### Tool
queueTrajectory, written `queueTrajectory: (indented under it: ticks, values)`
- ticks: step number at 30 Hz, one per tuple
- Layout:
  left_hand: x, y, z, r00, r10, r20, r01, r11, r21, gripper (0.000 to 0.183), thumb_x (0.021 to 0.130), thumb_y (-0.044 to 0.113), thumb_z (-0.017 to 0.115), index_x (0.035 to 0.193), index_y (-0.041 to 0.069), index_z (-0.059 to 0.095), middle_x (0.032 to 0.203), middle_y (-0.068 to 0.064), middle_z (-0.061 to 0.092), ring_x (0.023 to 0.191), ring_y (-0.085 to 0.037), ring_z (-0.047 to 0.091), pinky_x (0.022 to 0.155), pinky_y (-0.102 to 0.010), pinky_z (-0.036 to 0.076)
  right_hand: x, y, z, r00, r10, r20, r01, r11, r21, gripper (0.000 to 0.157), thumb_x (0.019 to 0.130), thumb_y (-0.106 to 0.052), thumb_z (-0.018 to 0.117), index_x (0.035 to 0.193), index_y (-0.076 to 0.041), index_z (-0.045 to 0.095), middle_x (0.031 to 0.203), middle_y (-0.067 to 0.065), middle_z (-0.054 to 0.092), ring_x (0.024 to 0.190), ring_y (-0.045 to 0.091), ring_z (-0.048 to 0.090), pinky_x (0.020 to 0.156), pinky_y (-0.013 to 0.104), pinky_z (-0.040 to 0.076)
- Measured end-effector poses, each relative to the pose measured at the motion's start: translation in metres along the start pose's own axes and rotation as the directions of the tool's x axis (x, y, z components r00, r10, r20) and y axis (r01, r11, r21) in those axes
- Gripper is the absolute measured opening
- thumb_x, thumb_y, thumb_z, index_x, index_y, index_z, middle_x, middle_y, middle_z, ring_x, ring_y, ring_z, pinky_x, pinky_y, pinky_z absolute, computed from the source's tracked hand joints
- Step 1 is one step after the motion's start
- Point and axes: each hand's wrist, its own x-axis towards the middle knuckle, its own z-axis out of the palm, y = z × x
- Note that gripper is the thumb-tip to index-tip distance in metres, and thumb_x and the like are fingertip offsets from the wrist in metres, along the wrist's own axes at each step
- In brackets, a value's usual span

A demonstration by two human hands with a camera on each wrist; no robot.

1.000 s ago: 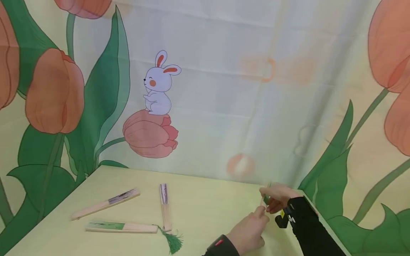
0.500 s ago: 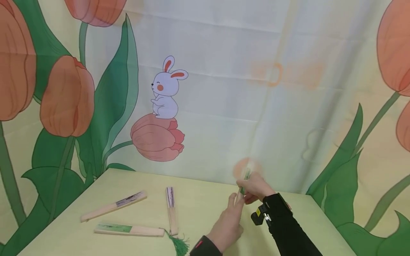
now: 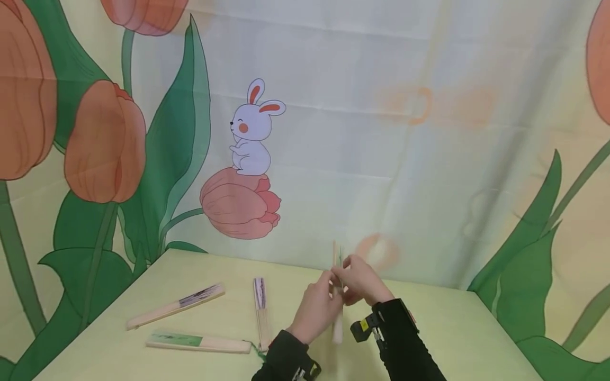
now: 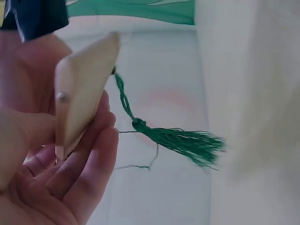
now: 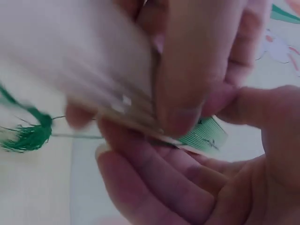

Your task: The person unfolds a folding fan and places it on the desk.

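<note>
Both hands hold one folded hand fan (image 3: 337,332) near the middle of the table. My left hand (image 3: 314,307) grips its middle, and my right hand (image 3: 363,280) pinches it slightly higher, the fingers of both close together. The pale wooden end points down below the hands; the thin upper end rises above them. In the left wrist view, the wooden guard (image 4: 84,89) has a rivet, and a green tassel (image 4: 185,144) hangs from it on a cord. Green pleats (image 5: 204,136) show between fingers in the right wrist view. Much of the fan is hidden by fingers.
Left of the hands lie three folded fans on the yellow table (image 3: 429,328): a slanted purple one (image 3: 200,296), a lengthwise purple one (image 3: 260,299) and a green one (image 3: 176,339). The left sleeve (image 3: 286,357) covers the green one's tassel. A printed curtain (image 3: 324,132) hangs behind.
Both hands have moved left with the fan, which stands more upright. My left hand has shifted up beside the right, so the fan's wooden lower end now shows beneath.
</note>
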Motion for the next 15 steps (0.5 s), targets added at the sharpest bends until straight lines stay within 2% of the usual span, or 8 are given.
queueTrajectory:
  ticks: [3,7,10,12,15]
  values:
    - [0.006,-0.003,-0.009,0.998,-0.055,0.025,0.057,0.992,-0.117,0.01,0.097,0.008,0.057,0.104,0.007,0.049,0.087,-0.006,0.068,0.068,-0.011,0.063,0.056,-0.027,0.051,-0.003,-0.001,0.005,0.999,-0.034,0.007,0.033,0.999,0.043,0.034,0.1,-0.02,0.053,0.121,0.006,0.053,0.093,0.016,0.063,0.061,0.025,0.067,0.057,0.039,0.057]
    - [0.011,-0.009,-0.022,0.991,-0.114,0.065,0.127,0.958,-0.256,0.018,0.102,0.015,0.052,0.113,0.005,0.043,0.084,-0.009,0.07,0.063,-0.018,0.067,0.057,-0.033,0.056,-0.007,-0.002,0.011,0.998,-0.062,0.009,0.061,0.995,0.08,0.029,0.101,-0.019,0.052,0.118,0.003,0.06,0.092,0.013,0.065,0.068,0.024,0.066,0.06,0.039,0.056]
    - [0.014,-0.01,-0.03,0.984,-0.142,0.106,0.17,0.925,-0.34,0.037,0.103,0.019,0.053,0.131,0.004,0.035,0.079,-0.009,0.07,0.061,-0.022,0.068,0.059,-0.035,0.057,-0.012,-0.001,0.013,0.998,-0.067,-0.015,0.068,0.992,0.105,0.027,0.101,-0.018,0.052,0.113,0.003,0.063,0.096,0.012,0.064,0.073,0.022,0.062,0.061,0.037,0.054]
    - [0.015,-0.01,-0.033,0.979,-0.155,0.135,0.196,0.898,-0.394,0.055,0.102,0.021,0.055,0.145,0.006,0.024,0.08,-0.01,0.07,0.063,-0.025,0.069,0.061,-0.034,0.057,-0.015,0.0,0.014,0.998,-0.06,-0.032,0.063,0.99,0.123,0.026,0.102,-0.019,0.051,0.111,0.002,0.063,0.097,0.012,0.063,0.076,0.022,0.061,0.063,0.037,0.054]
    - [0.016,-0.007,-0.036,0.971,-0.181,0.157,0.233,0.867,-0.441,0.074,0.1,0.022,0.058,0.155,0.01,0.01,0.086,-0.011,0.071,0.069,-0.026,0.07,0.067,-0.036,0.057,-0.019,0.005,0.012,0.998,-0.052,-0.033,0.057,0.983,0.173,0.026,0.102,-0.023,0.053,0.107,0.001,0.063,0.095,0.011,0.064,0.074,0.024,0.065,0.065,0.038,0.055]
